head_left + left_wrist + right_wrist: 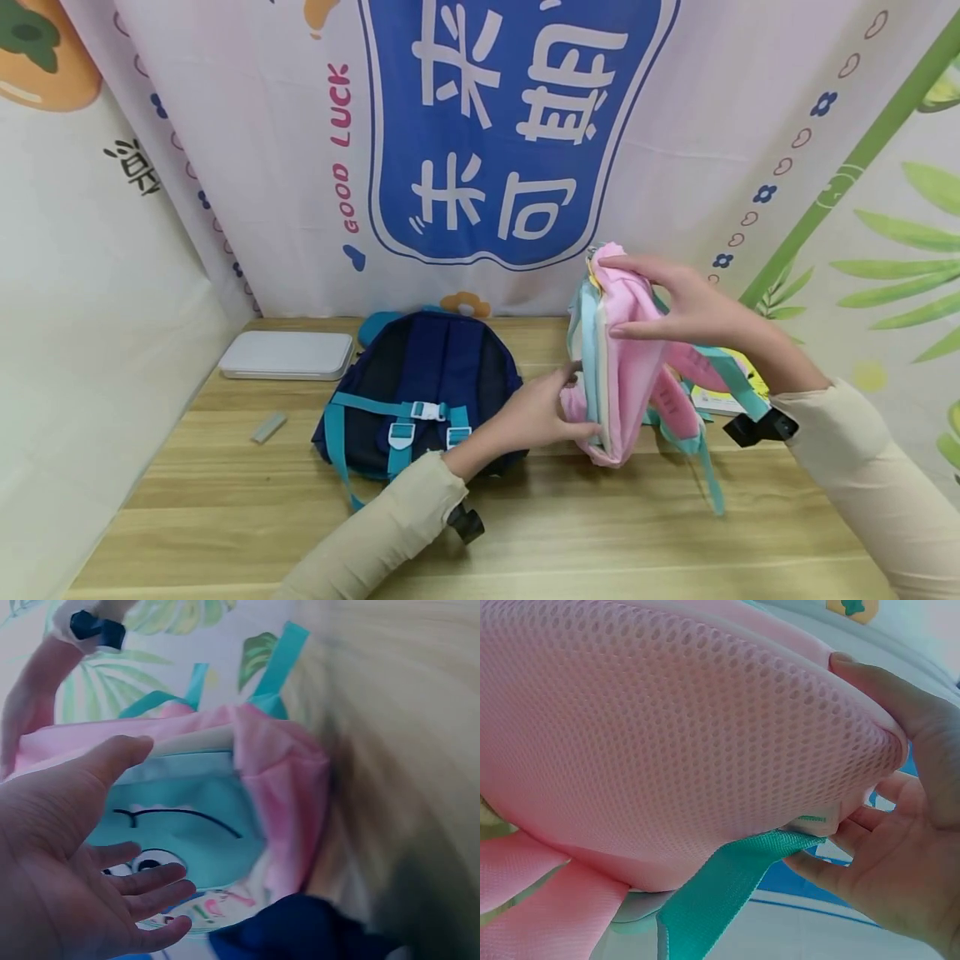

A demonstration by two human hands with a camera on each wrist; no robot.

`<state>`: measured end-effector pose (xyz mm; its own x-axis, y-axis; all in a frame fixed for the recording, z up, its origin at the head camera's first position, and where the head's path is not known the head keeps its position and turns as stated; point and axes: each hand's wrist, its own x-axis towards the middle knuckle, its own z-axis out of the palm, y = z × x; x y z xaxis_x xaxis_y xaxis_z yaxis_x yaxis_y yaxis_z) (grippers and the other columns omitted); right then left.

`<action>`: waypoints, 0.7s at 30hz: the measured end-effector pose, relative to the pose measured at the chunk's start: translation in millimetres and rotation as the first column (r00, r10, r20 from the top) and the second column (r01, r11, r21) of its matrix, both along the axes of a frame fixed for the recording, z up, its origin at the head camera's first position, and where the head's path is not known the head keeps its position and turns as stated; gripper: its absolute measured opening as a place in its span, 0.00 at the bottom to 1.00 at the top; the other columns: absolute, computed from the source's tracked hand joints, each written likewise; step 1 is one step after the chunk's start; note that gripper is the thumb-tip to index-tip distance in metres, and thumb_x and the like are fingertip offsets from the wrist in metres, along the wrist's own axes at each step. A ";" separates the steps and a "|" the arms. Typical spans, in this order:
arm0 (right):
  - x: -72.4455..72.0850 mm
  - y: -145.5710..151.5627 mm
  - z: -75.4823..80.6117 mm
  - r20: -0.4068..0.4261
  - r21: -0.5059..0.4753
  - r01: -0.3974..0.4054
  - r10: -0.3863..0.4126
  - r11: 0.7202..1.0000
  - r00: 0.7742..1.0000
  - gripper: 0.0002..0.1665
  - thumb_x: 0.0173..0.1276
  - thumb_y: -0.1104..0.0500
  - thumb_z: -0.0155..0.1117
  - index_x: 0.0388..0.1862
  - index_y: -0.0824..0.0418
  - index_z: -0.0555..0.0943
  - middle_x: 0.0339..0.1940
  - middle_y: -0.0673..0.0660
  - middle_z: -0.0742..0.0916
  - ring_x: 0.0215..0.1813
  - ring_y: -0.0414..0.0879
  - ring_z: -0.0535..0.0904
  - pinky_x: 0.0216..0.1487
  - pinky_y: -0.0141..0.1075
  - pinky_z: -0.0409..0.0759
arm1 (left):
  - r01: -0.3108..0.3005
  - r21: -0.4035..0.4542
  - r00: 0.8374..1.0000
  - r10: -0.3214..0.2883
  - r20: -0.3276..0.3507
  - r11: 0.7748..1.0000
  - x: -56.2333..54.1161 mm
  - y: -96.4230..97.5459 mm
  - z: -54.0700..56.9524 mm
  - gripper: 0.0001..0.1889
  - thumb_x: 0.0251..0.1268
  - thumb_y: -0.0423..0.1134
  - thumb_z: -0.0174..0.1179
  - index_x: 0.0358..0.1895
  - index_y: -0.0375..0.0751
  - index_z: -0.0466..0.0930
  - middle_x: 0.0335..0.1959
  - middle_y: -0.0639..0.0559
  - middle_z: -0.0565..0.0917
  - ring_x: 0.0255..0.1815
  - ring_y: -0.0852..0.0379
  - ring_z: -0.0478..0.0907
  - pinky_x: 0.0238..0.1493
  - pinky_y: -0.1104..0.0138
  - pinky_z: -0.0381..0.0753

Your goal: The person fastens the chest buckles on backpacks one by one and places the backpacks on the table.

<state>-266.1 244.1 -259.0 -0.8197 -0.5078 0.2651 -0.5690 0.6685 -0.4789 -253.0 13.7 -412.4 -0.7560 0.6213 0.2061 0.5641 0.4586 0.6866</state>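
A small pink backpack (632,375) with a teal front stands tilted on its edge at the table's right half. My right hand (686,304) grips its upper end, thumb on one side and fingers around the other. In the right wrist view, its pink mesh back (682,742) and a teal strap (727,881) show beside that hand. My left hand (538,412) is at the bag's front, fingers spread and relaxed. The left wrist view has this hand (82,855) in front of a cartoon face (187,825) on the teal panel, thumb near the pink edge.
A navy backpack (442,358) with teal straps lies left of the pink one, close to my left forearm. Further left are a white flat case (287,354) and a small grey-green block (268,427). Something yellow (753,379) lies behind the pink bag's straps. A printed curtain (300,167) closes off the back.
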 end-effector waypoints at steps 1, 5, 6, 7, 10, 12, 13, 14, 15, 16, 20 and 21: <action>-0.5 -1.9 0.2 -0.006 0.002 -0.013 0.013 1.000 1.000 0.49 0.56 0.55 0.81 0.76 0.50 0.71 0.73 0.58 0.77 0.69 0.56 0.73 0.63 0.62 0.76 | -0.008 0.020 1.000 0.008 0.016 1.000 -0.2 -1.9 3.9 0.48 0.60 0.56 0.72 0.79 0.46 0.57 0.70 0.45 0.76 0.68 0.48 0.77 0.63 0.60 0.80; -3.2 -9.7 1.0 -0.019 0.020 -0.062 0.063 0.998 0.998 0.48 0.57 0.54 0.80 0.76 0.54 0.70 0.72 0.59 0.78 0.69 0.56 0.74 0.63 0.61 0.77 | -0.051 0.117 0.997 0.043 0.068 0.992 -0.1 -8.9 20.1 0.48 0.63 0.57 0.69 0.81 0.51 0.52 0.73 0.49 0.72 0.72 0.47 0.73 0.66 0.54 0.78; -4.2 -11.5 1.1 -0.026 0.031 -0.071 0.072 0.997 0.997 0.48 0.58 0.54 0.80 0.76 0.54 0.70 0.72 0.59 0.77 0.69 0.56 0.74 0.63 0.60 0.77 | -0.059 0.148 0.997 0.050 0.067 0.987 -0.6 -10.5 24.1 0.48 0.63 0.56 0.69 0.81 0.51 0.51 0.73 0.49 0.72 0.72 0.46 0.72 0.67 0.53 0.78; -5.0 -13.4 1.5 -0.032 0.041 -0.082 0.083 0.996 0.996 0.48 0.58 0.53 0.80 0.76 0.55 0.70 0.72 0.59 0.77 0.69 0.56 0.73 0.63 0.60 0.77 | -0.065 0.176 0.997 0.056 0.058 0.982 -1.4 -12.1 28.2 0.48 0.64 0.55 0.69 0.81 0.52 0.51 0.72 0.50 0.72 0.72 0.47 0.72 0.67 0.53 0.77; -6.9 -18.7 2.5 -0.030 0.064 -0.104 0.106 0.993 0.994 0.47 0.59 0.53 0.79 0.76 0.55 0.70 0.73 0.59 0.76 0.69 0.56 0.73 0.62 0.59 0.79 | -0.076 0.255 0.997 0.074 0.015 0.964 -4.8 -16.7 39.1 0.47 0.64 0.51 0.70 0.80 0.52 0.50 0.70 0.50 0.74 0.72 0.49 0.72 0.70 0.54 0.74; -7.6 -22.4 3.2 -0.025 0.075 -0.120 0.122 0.990 0.992 0.48 0.59 0.53 0.79 0.77 0.56 0.69 0.73 0.59 0.76 0.68 0.57 0.73 0.60 0.58 0.80 | -0.080 0.299 0.996 0.088 -0.016 0.951 -7.9 -19.8 45.0 0.48 0.63 0.48 0.71 0.80 0.50 0.50 0.70 0.49 0.74 0.71 0.50 0.72 0.71 0.55 0.73; -7.8 -24.6 3.4 -0.018 0.077 -0.129 0.130 0.989 0.991 0.48 0.60 0.53 0.79 0.77 0.56 0.68 0.73 0.59 0.75 0.67 0.56 0.73 0.60 0.57 0.81 | -0.081 0.317 0.995 0.095 -0.029 0.945 -9.5 -21.3 47.7 0.49 0.62 0.47 0.72 0.80 0.49 0.50 0.69 0.48 0.74 0.71 0.51 0.73 0.71 0.56 0.73; -7.5 -26.6 3.6 -0.011 0.079 -0.135 0.136 0.988 0.991 0.48 0.60 0.53 0.78 0.77 0.56 0.67 0.73 0.60 0.75 0.67 0.57 0.73 0.59 0.58 0.81 | -0.081 0.335 0.994 0.101 -0.042 0.939 -11.1 -22.8 50.0 0.49 0.61 0.46 0.73 0.80 0.48 0.49 0.70 0.47 0.73 0.71 0.51 0.72 0.72 0.56 0.73; -7.6 -28.6 3.5 -0.002 0.080 -0.139 0.140 0.987 0.990 0.49 0.61 0.53 0.78 0.78 0.57 0.66 0.74 0.60 0.74 0.67 0.57 0.72 0.59 0.58 0.81 | -0.080 0.348 0.993 0.105 -0.055 0.934 -13.0 -24.2 52.1 0.50 0.60 0.45 0.73 0.80 0.46 0.50 0.70 0.47 0.73 0.71 0.51 0.72 0.72 0.55 0.73; -7.6 -30.6 3.7 0.001 0.084 -0.144 0.144 0.986 0.990 0.49 0.61 0.53 0.78 0.78 0.57 0.66 0.74 0.60 0.74 0.68 0.57 0.72 0.60 0.57 0.81 | -0.073 0.358 0.992 0.103 -0.067 0.931 -14.9 -25.7 54.1 0.51 0.59 0.44 0.74 0.80 0.46 0.50 0.71 0.46 0.72 0.71 0.51 0.71 0.72 0.55 0.73; -6.6 -37.1 4.4 0.017 0.103 -0.149 0.148 0.984 0.989 0.50 0.62 0.51 0.77 0.79 0.56 0.63 0.76 0.60 0.72 0.68 0.58 0.73 0.60 0.58 0.81 | -0.035 0.373 0.991 0.081 -0.107 0.927 -20.7 -31.3 61.5 0.51 0.57 0.42 0.76 0.80 0.45 0.51 0.72 0.45 0.69 0.71 0.50 0.70 0.71 0.55 0.73; -6.5 -38.4 4.4 0.021 0.106 -0.146 0.145 0.984 0.989 0.51 0.62 0.50 0.77 0.80 0.55 0.63 0.77 0.60 0.71 0.69 0.58 0.72 0.60 0.58 0.81 | -0.023 0.374 0.991 0.071 -0.116 0.927 -22.1 -32.5 63.2 0.52 0.56 0.42 0.76 0.80 0.45 0.52 0.72 0.45 0.68 0.71 0.50 0.70 0.71 0.55 0.74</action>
